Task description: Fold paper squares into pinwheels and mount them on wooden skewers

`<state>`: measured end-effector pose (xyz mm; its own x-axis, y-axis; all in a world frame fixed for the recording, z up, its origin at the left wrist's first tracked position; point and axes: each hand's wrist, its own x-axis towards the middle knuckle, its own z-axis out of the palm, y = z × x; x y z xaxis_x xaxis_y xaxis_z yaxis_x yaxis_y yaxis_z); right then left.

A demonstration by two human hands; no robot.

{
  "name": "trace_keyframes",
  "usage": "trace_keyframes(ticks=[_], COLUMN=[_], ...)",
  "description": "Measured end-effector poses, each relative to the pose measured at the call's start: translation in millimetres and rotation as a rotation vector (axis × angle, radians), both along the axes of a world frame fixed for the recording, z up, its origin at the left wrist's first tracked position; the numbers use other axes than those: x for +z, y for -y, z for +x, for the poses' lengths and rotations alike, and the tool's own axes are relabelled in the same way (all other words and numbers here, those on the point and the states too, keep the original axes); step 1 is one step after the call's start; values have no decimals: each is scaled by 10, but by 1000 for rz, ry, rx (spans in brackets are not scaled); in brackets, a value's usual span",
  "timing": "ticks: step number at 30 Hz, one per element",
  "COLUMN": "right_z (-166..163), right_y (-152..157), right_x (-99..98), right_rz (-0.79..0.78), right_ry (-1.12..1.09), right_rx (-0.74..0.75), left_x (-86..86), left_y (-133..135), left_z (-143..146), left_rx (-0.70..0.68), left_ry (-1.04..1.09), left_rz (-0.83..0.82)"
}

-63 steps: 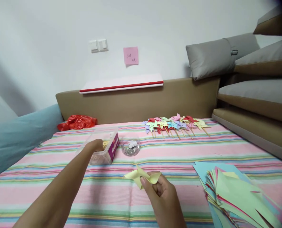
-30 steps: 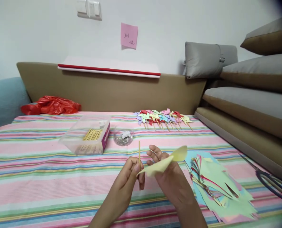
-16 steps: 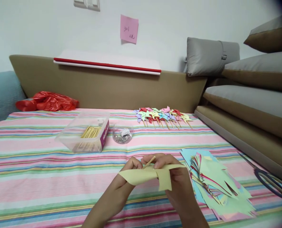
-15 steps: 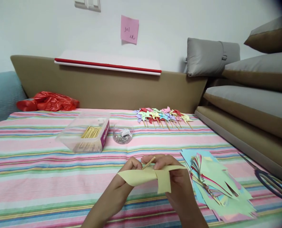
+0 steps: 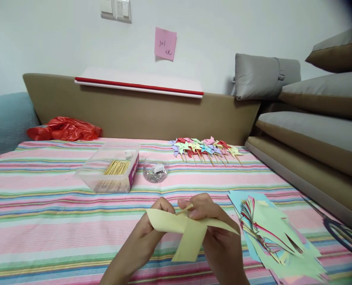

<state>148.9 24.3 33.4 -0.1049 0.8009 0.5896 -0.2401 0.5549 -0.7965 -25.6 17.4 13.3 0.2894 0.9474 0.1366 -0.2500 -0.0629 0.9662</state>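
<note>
In front of me, both hands hold up a pale yellow paper pinwheel (image 5: 190, 239). One of its blades hangs down toward me, and others spread left and right. A thin wooden stick (image 5: 184, 209) lies behind the paper, slanting up to the right. My left hand (image 5: 144, 236) is closed around the stick's lower left end, its fingertips partly covered by the blade. Thumb and fingers of my right hand (image 5: 210, 210) pinch the pinwheel near its middle, close to the stick's free end. Whatever joins paper and stick is hidden by the fingers.
Beyond my hands stand a clear plastic box (image 5: 89, 168) of wooden sticks (image 5: 117, 167) and a round tub (image 5: 155, 174) of small metal pins. Finished pinwheels (image 5: 205, 148) lie at the back. Cut coloured paper (image 5: 278, 233) and scissors (image 5: 339, 231) are on the right, beside stacked cushions (image 5: 315, 138).
The pinwheel has tilted and turned in my hands, so its hanging blade now points more down and left. The stick lies flatter. The camera view has shifted slightly upward.
</note>
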Motion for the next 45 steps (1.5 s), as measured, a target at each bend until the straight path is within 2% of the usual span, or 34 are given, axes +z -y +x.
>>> trace_keyframes(ticks=[6,19,23,27,31,35,45], right_z=[-52,-66,-77,-92,-109,-135,-180], right_y=[-14,-23,1,30,53,80,117], right_x=[-58,-94,-64,-13,36,60,48], right_rz=[-33,-8,-23,-46,-9,32,23], right_ry=[-69,-34,-30,-56,-31,20,32], right_rx=[16,-19,-13,67,99,101,104], left_x=[53,14,9,28,25,30,166], left_y=[-2,-11,-4,5,0,-7,13], left_z=[0,-33,-56,-111,-197,-255,-304], left_rx=[-5,7,13,0,12,27,-10], left_ry=[12,-13,1,7,-12,-8,-51], left_rz=[51,55,61,71,133,73,126])
